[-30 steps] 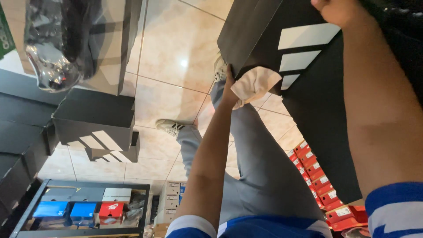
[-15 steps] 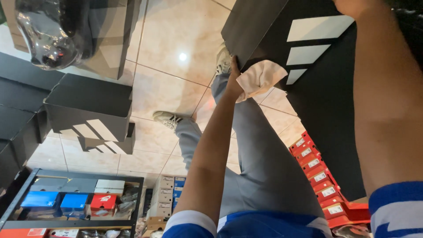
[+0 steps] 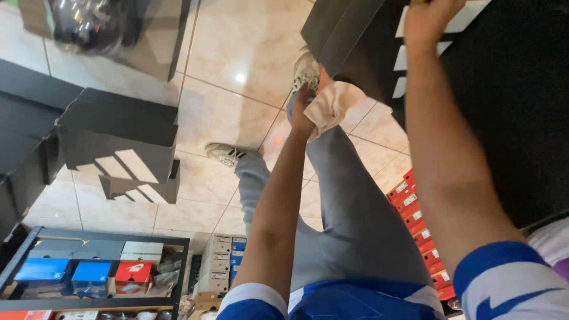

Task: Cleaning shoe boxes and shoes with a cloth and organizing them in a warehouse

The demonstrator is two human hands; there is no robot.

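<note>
Black cardboard shoe box with white slanted stripes (image 3: 379, 41), up top, held between both our hands. Right hand (image 3: 430, 21) grips its upper side, fingers curled over the edge; the fingertips run out of the picture, so how far they wrap we cannot tell. Left hand (image 3: 305, 109) pinches a crumpled pale cloth (image 3: 335, 104) and presses it against the box's lower corner, seemingly a wiping hold while the right steadies.

Below: beige glossy floor tiles (image 3: 237, 47), grey trousers (image 3: 349, 225), a pale laced sneaker (image 3: 225, 155). A second black striped box (image 3: 127, 157) sits at left, lid askew. Low metal shelf (image 3: 95, 246) carries blue, red and white boxes. Red boxes (image 3: 418, 222) stack at right.

Dark shiny bundle (image 3: 89, 24) top left is blurred; we cannot identify it. Box's far end is cut off.
</note>
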